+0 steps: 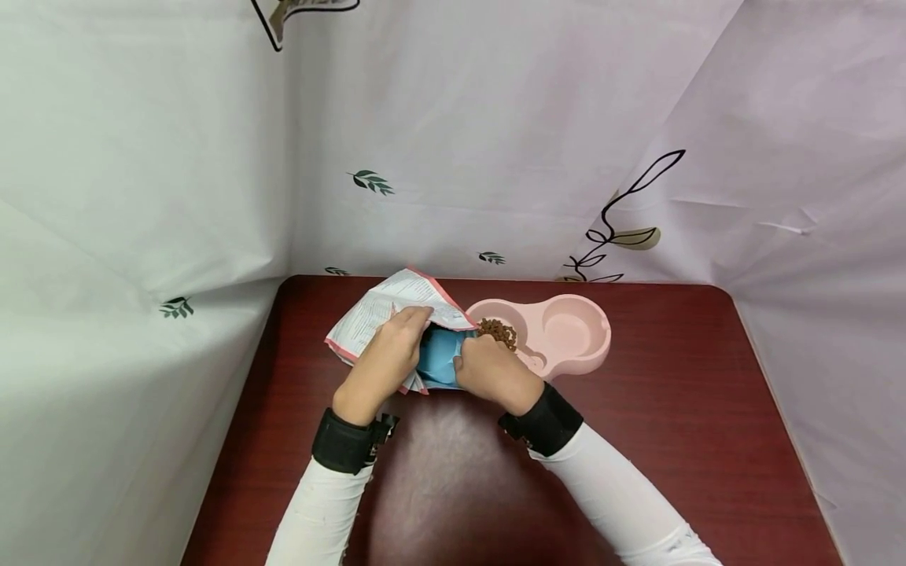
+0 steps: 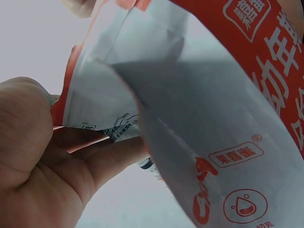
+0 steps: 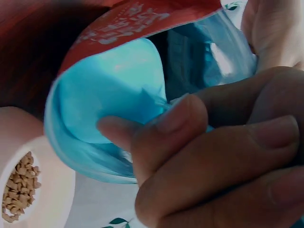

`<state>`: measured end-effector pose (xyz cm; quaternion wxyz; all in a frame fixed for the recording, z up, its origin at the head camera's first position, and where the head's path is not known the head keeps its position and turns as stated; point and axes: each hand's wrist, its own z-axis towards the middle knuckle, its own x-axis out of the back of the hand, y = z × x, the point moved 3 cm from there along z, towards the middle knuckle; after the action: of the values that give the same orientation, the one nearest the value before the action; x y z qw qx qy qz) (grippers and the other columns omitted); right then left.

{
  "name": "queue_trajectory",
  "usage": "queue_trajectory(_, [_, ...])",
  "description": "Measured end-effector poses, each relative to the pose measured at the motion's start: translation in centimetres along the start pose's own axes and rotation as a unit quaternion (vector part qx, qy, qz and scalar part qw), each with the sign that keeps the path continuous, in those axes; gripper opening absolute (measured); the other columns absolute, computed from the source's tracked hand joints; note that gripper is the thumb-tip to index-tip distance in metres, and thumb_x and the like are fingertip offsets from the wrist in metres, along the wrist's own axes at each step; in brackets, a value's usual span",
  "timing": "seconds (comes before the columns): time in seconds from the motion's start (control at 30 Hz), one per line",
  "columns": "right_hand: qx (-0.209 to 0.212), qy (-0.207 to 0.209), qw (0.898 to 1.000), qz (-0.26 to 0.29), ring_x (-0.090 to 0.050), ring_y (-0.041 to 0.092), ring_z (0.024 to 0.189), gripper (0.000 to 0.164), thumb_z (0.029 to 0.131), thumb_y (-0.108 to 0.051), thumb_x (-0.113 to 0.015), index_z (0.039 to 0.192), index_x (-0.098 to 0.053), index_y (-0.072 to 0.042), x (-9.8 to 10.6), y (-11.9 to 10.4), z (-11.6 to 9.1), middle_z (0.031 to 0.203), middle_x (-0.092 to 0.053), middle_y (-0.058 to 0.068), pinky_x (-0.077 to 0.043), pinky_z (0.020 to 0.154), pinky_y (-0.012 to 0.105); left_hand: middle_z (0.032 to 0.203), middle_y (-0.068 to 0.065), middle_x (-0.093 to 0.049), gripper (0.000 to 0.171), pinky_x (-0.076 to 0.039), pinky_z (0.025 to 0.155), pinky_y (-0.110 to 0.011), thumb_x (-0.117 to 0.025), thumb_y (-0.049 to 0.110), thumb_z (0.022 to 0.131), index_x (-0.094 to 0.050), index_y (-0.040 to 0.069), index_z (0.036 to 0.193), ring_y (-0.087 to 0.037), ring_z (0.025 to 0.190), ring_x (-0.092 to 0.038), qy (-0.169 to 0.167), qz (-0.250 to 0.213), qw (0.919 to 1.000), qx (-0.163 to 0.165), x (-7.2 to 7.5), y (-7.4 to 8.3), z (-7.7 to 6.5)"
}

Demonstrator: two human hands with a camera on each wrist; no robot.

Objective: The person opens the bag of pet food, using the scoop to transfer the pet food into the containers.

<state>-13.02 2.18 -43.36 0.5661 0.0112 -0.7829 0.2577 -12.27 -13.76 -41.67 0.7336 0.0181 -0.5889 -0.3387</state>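
At the far left of my work, the opened bag (image 1: pixel 389 299), white with red edging, lies left of the table's middle, up against its far edge. My left hand (image 1: pixel 385 358) pinches its mouth, thumb on one side and fingers on the other. In that mouth sits a pale blue piece (image 1: pixel 439 358); whether it is a scoop or a part of the lining, I can't tell. My right hand (image 1: pixel 495 369) has its fingers curled in on that piece.

The bag's right corner overlaps the pink double bowl (image 1: pixel 532 316), which stands just right of the middle, near the far edge. Brown kibble (image 1: pixel 499 332) lies in its left well, and my right hand covers the near side of that well. The right well is clear to view, well apart from the table's far right corner. Each of my wrists wears a black band (image 1: pixel 343 444) over a white sleeve (image 1: pixel 314 511).

The table (image 1: pixel 672 377) is dark red-brown with rounded far corners, glossy toward me, where a pale glare spreads between my arms. White cloth (image 1: pixel 481 118) hangs round it, printed with green leaves (image 1: pixel 373 181) and, further right, a black-outlined sprig (image 1: pixel 637 238).
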Motion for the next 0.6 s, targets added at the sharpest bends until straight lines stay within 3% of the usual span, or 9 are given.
queue_trajectory(0.3, [0.021, 0.043, 0.998, 0.028, -0.065, 0.028, 0.066, 0.034, 0.1, -0.018, -0.059, 0.067, -0.061, -0.009, -1.8, 0.4, 0.2, 0.067, -0.06, 0.012, -0.054, 0.059, 0.047, 0.125, -0.022, -0.069, 0.029, -0.057, 0.099, -0.045, -0.058, 0.002, 0.104, -0.064, -0.009, 0.13, -0.034, 0.12, -0.067, 0.004, 0.001, 1.0, -0.001, 0.1, -0.1, 0.1])
queue_trajectory(0.6, [0.026, 0.087, 0.992, 0.087, -0.059, 0.021, 0.06, 0.029, 0.102, -0.02, -0.058, 0.078, -0.068, -0.009, -4.1, 1.1, 0.4, 0.064, -0.059, 0.005, -0.05, 0.056, 0.04, 0.127, -0.022, -0.068, 0.031, -0.057, 0.099, -0.045, -0.058, 0.004, 0.104, -0.063, -0.008, 0.132, -0.034, 0.121, -0.068, -0.011, 0.001, 0.9999, 0.007, 0.1, -0.2, 0.0])
